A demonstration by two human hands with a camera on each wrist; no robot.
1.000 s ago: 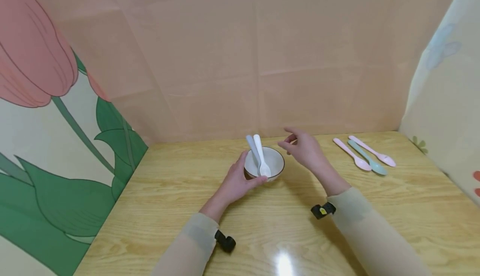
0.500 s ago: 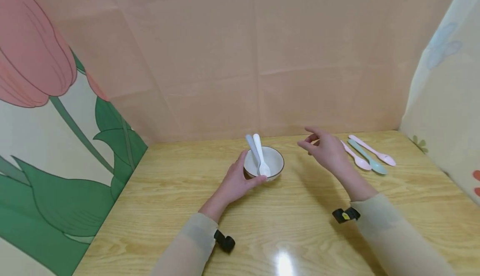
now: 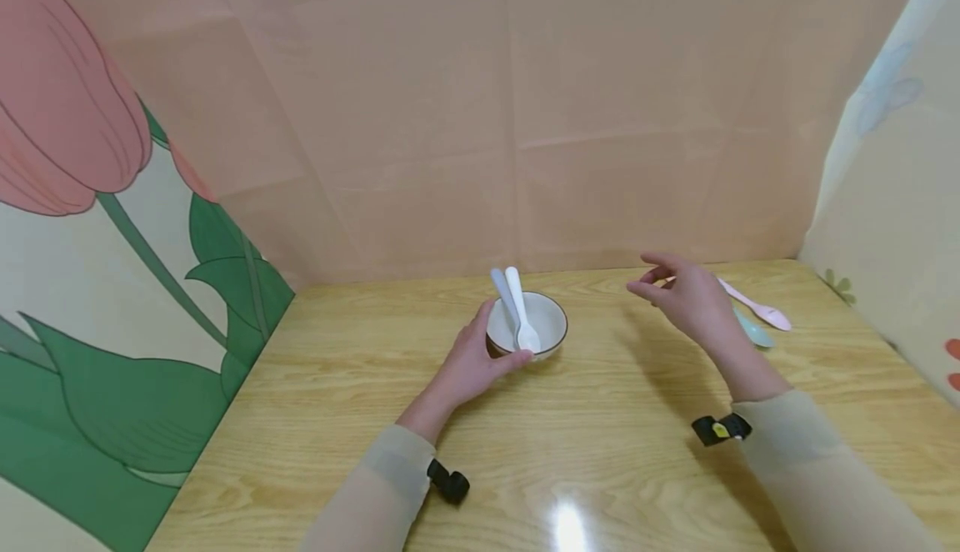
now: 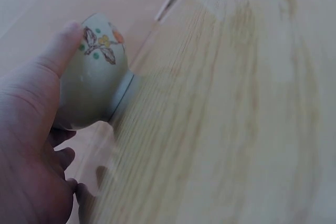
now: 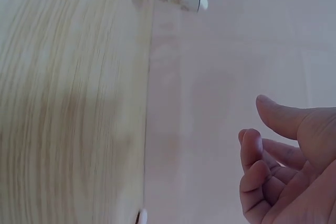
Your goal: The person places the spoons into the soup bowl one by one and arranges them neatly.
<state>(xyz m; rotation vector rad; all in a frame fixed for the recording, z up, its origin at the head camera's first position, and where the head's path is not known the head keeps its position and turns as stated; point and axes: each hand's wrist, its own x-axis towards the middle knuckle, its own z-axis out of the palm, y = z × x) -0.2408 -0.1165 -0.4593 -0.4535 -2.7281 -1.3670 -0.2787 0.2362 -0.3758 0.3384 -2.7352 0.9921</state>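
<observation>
While the left hand [image 3: 468, 362] curls around a bowl [image 3: 551, 324] on the counter [image 3: 360, 360], 1 white spoon [image 3: 522, 312] and 1 blue-grey spoon [image 3: 503, 292] leaning inside the bowl, the right hand [image 3: 693, 295] hovers empty, its fingers loosely bent and thumb apart, near 1 pink spoon [image 3: 772, 317] and 1 green spoon [image 3: 755, 334].

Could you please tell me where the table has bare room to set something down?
The table is bare left of the bowl and left hand, and between the sleeves. It's crowded at back right, where the right hand partly hides a pink spoon and a green spoon.
</observation>
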